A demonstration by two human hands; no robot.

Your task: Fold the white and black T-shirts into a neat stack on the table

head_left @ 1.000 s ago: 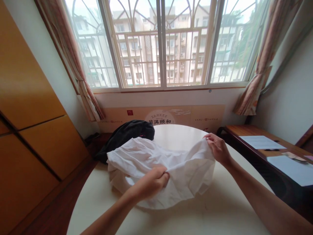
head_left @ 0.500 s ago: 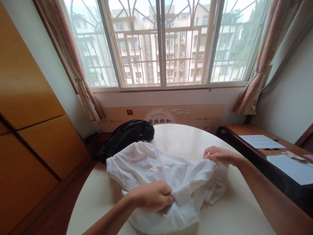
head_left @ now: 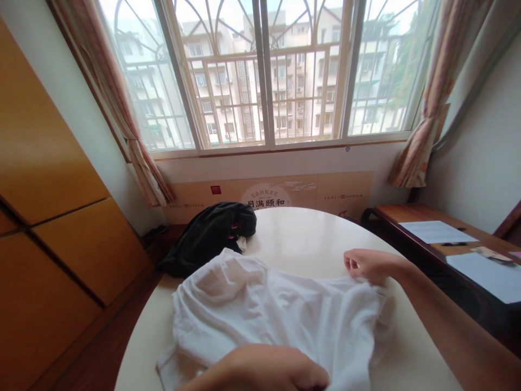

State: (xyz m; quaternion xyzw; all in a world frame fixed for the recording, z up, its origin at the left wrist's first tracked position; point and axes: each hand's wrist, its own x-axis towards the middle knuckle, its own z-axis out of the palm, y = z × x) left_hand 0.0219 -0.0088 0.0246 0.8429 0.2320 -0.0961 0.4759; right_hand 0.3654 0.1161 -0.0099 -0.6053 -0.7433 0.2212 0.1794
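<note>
A rumpled white garment [head_left: 268, 304], perhaps a shirt, lies spread over the near half of the round white table [head_left: 309, 233]. My left hand [head_left: 280, 366] is closed on its near part, low in the picture, with the fingertips partly cut off by the bottom edge. At the garment's far right corner, my right hand [head_left: 368, 266] pinches the cloth between thumb and curled fingers. Folds run across the fabric between the two hands. Just beyond its left end rests a bunched black cloth [head_left: 203, 236] with small pink marks.
On the right, a wooden side table [head_left: 391, 214] carries sheets of paper [head_left: 437, 232] and a dark pen [head_left: 453, 244]. Orange-brown cabinets [head_left: 69, 244] stand at the left. Behind the table, a printed cardboard panel [head_left: 345, 190] leans below the barred window.
My left hand has moved down toward me and a little right, drawing the white garment's near part along. The cloth is spread flatter. My right hand has shifted slightly right.
</note>
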